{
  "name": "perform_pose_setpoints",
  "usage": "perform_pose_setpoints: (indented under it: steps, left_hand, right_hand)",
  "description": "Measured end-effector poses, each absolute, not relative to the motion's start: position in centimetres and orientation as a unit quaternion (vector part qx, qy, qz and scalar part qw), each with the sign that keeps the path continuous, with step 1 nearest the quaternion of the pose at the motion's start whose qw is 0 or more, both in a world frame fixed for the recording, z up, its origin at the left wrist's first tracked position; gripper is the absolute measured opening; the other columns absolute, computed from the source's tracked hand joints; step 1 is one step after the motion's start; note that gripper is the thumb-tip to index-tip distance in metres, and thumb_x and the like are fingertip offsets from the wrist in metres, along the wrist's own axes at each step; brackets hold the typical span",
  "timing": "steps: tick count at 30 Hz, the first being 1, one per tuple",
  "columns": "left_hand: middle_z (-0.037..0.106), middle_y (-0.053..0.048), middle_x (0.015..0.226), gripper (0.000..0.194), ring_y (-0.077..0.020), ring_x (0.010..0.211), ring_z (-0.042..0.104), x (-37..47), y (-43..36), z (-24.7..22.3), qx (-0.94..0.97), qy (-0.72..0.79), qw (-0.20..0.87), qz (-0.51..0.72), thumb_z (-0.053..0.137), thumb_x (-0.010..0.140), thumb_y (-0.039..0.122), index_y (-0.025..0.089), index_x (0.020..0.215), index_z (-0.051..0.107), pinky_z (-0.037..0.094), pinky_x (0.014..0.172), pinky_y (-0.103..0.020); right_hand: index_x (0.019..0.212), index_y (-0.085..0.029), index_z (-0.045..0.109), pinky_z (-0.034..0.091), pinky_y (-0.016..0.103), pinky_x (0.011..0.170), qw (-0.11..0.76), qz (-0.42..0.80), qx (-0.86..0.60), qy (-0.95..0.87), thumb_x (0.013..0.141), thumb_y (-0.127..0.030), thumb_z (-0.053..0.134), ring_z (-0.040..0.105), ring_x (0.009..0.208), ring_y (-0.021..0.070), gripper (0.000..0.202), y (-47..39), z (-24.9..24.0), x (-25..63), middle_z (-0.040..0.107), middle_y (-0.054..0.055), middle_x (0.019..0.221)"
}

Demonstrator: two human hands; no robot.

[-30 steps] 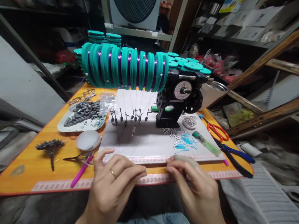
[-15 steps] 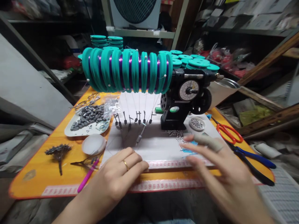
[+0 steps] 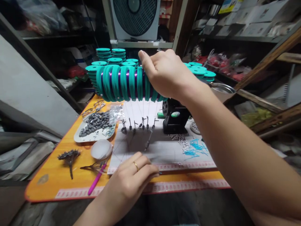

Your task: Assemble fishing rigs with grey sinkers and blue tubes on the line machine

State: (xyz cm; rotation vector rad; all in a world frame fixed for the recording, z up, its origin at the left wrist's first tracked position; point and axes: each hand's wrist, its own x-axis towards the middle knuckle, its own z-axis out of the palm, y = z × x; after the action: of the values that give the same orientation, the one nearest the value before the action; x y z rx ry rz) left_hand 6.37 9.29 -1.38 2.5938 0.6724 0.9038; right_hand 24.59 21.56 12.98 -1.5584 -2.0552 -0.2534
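Note:
My right hand (image 3: 164, 70) is over the right end of a row of teal foam spools (image 3: 115, 82) wound with purple line. Its fingers are bent and closed; whatever they grip is hidden behind the hand. Fine lines hang from the spools to small dark sinkers (image 3: 143, 126) above the white board (image 3: 131, 142). A larger grey sinker (image 3: 147, 144) hangs lower on a slanting line. My left hand (image 3: 135, 177) rests at the board's front edge, fingers curled together, with a tiny blue tip beside them. What it pinches, if anything, cannot be made out.
The black winding machine (image 3: 175, 121) stands behind my right forearm. Silver beads (image 3: 178, 138) and blue sticks (image 3: 195, 148) lie on the board. To the left are a tray of grey sinkers (image 3: 81, 138), a white round lid (image 3: 101, 149) and a pink-handled tool (image 3: 96, 180).
My right hand has risen from above the beads and blue sticks to the spools, and its fingers have closed. My left hand stays at the board's edge. The view has shifted slightly.

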Motion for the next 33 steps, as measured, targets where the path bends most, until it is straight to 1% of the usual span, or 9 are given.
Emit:
perform_pose_setpoints:
  steps: [1, 3, 5, 8, 11, 15, 20, 28, 33]
  left_hand:
    - [0.062, -0.004, 0.078, 0.017, -0.0168, 0.072, 0.055, 6.3, 9.3, -1.2, 0.904, 0.240, 0.160, 0.316, 0.048, 0.101, 0.008, 0.016, 0.096, 0.063, 0.047, 0.064, -0.027]
    - [0.064, -0.003, 0.079, 0.017, -0.0160, 0.073, 0.058, 6.0, 9.3, -1.0, 0.902, 0.250, 0.157, 0.316, 0.050, 0.100, 0.007, 0.016, 0.096, 0.063, 0.049, 0.065, -0.025]
    - [0.064, -0.003, 0.079, 0.017, -0.0161, 0.073, 0.059, 5.6, 9.3, -0.9, 0.905, 0.254, 0.136, 0.314, 0.050, 0.100, 0.008, 0.016, 0.096, 0.064, 0.050, 0.065, -0.025]
    - [0.065, -0.004, 0.080, 0.019, -0.0169, 0.073, 0.059, 5.0, 9.4, -1.0, 0.913, 0.259, 0.098, 0.301, 0.046, 0.103, 0.012, 0.016, 0.098, 0.064, 0.050, 0.065, -0.027]
    - [0.066, -0.005, 0.082, 0.019, -0.0180, 0.075, 0.060, 4.4, 9.5, -1.0, 0.921, 0.265, 0.064, 0.278, 0.046, 0.103, 0.011, 0.014, 0.100, 0.064, 0.050, 0.067, -0.028]
    - [0.069, -0.009, 0.082, 0.027, -0.0206, 0.075, 0.061, 4.0, 9.8, -0.7, 0.935, 0.229, 0.001, 0.271, 0.039, 0.104, 0.011, 0.009, 0.098, 0.065, 0.052, 0.068, -0.032]
    - [0.070, -0.010, 0.075, 0.038, -0.0206, 0.069, 0.062, 4.1, 10.2, 0.1, 0.950, 0.201, -0.032, 0.238, 0.032, 0.105, 0.011, 0.007, 0.092, 0.067, 0.053, 0.065, -0.033]
    - [0.068, -0.007, 0.073, 0.040, -0.0194, 0.064, 0.060, 4.3, 10.7, 0.5, 0.958, 0.186, -0.043, 0.215, 0.030, 0.106, 0.010, 0.009, 0.089, 0.067, 0.051, 0.061, -0.033]
    - [0.067, -0.009, 0.091, 0.034, -0.0221, 0.091, 0.060, 3.1, 10.4, -0.9, 0.953, 0.195, -0.031, 0.229, 0.032, 0.105, 0.008, 0.008, 0.107, 0.066, 0.046, 0.090, -0.034]
  right_hand:
    - [0.045, -0.016, 0.045, 0.052, 0.030, 0.078, 0.281, -0.120, -0.583, -0.753, 0.105, -0.025, 0.019, 0.072, 0.109, 0.0265, 0.066, 21.2, 12.7, 24.5, 0.076, 0.013, 0.090]
    - [0.035, -0.003, 0.038, 0.046, 0.030, 0.076, 0.285, -0.149, -0.589, -0.742, 0.085, -0.022, -0.016, 0.067, 0.114, 0.0233, 0.076, 20.5, 12.3, 24.2, 0.072, 0.012, 0.094]
    - [0.039, 0.009, 0.041, 0.044, 0.038, 0.073, 0.293, -0.168, -0.573, -0.747, 0.065, -0.024, -0.026, 0.060, 0.115, 0.0214, 0.079, 19.6, 11.9, 24.1, 0.068, 0.010, 0.099]
    - [0.080, 0.009, 0.071, 0.041, 0.040, 0.091, 0.381, -0.211, -0.516, -0.737, 0.094, -0.040, 0.005, 0.054, 0.128, 0.0264, 0.083, 16.7, 10.2, 24.3, 0.067, 0.014, 0.126]
    - [0.115, -0.007, 0.075, 0.047, 0.045, 0.097, 0.437, -0.154, -0.474, -0.749, 0.100, -0.024, 0.051, 0.063, 0.113, 0.0271, 0.033, 11.6, 6.6, 24.8, 0.073, 0.015, 0.116]
    - [0.102, -0.013, 0.076, 0.053, 0.036, 0.065, 0.383, 0.022, -0.489, -0.783, 0.097, -0.013, 0.054, 0.062, 0.069, 0.0220, 0.023, 5.2, 0.5, 25.4, 0.069, 0.007, 0.073]
    - [0.133, -0.012, 0.062, 0.050, 0.031, 0.060, 0.313, 0.025, -0.507, -0.803, 0.099, -0.015, 0.052, 0.063, 0.064, 0.0207, 0.036, 2.9, -3.9, 25.1, 0.070, 0.003, 0.072]
    - [0.130, -0.011, 0.067, 0.043, 0.032, 0.056, 0.261, -0.085, -0.513, -0.813, 0.099, -0.021, 0.059, 0.063, 0.055, 0.0183, 0.034, 2.1, -4.3, 26.4, 0.061, -0.002, 0.059]
    - [0.131, -0.007, 0.067, 0.041, 0.031, 0.057, 0.247, -0.133, -0.540, -0.794, 0.097, -0.019, 0.062, 0.056, 0.049, 0.0151, 0.036, 0.8, -4.8, 28.7, 0.053, -0.004, 0.054]
